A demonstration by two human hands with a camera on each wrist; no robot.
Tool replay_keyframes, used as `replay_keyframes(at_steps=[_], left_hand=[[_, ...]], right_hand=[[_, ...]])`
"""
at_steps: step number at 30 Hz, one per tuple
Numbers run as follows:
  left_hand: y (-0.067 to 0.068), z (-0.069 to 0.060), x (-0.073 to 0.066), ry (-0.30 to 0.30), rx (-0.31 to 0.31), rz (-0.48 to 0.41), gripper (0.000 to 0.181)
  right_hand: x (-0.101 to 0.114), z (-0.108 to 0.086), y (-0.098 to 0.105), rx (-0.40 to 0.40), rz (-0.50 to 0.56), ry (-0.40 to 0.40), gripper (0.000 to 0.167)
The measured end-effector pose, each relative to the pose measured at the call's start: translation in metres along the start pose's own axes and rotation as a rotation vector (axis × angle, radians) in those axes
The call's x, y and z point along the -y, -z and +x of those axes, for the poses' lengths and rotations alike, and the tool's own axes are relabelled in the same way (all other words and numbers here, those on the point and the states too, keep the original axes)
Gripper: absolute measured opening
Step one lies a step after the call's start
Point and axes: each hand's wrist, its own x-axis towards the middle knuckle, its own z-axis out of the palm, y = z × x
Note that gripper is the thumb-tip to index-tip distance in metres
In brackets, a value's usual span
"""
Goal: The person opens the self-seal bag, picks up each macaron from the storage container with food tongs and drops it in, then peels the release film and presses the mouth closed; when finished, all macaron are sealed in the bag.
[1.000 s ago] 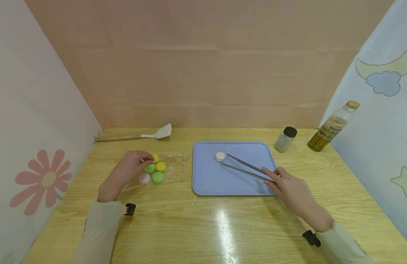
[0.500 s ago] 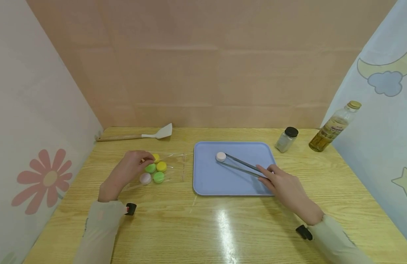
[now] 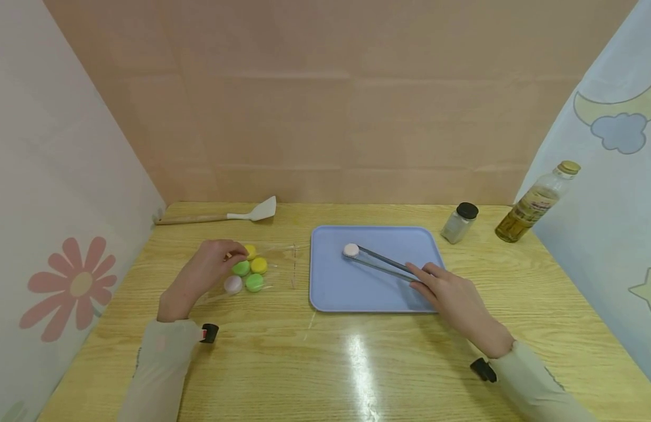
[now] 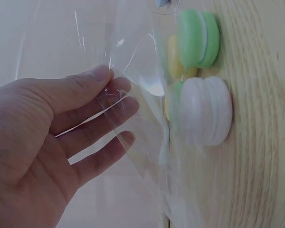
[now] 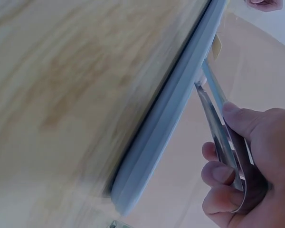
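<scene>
The right grip [image 3: 452,296] holds metal tongs [image 5: 217,135], tips at a pale macaron [image 3: 351,251] on the tray [image 3: 325,298] — likely light, crushable, best taken round its sides; the left grip [image 3: 205,266] pinches a clear bag [image 3: 284,264].

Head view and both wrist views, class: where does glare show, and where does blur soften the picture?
Head view: a bright glare streak on the table, on the near side of the tray; left wrist view: white highlights on the clear plastic packaging by the left hand; right wrist view: wood grain smeared, the tongs crisper.
</scene>
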Motion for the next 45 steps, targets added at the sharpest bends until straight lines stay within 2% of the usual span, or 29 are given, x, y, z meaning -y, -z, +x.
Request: replay_keyframes(at_steps=[8,17,21,30,38,45], left_hand=[[0.000,-0.001,0.001,0.007,0.006,-0.008,0.012],[-0.001,-0.001,0.002,0.017,0.015,-0.009,0.013],[-0.001,-0.001,0.003,0.019,0.019,-0.012,0.013],[-0.002,-0.001,0.004,-0.019,-0.009,-0.008,0.011],[-0.002,0.001,0.002,0.001,-0.003,0.001,0.012],[-0.001,0.002,0.002,-0.008,-0.007,-0.001,0.011]], right_hand=[[0.015,0.010,-0.003,-0.068,0.032,0.088,0.039],[0.035,0.027,-0.012,-0.088,0.068,0.151,0.038],[0.046,0.039,-0.017,-0.080,0.079,0.166,0.043],[0.065,0.071,-0.029,-0.023,0.069,0.173,0.036],[0.071,0.086,-0.043,0.016,0.029,0.180,0.035],[0.076,0.097,-0.053,0.029,0.035,0.186,0.034]])
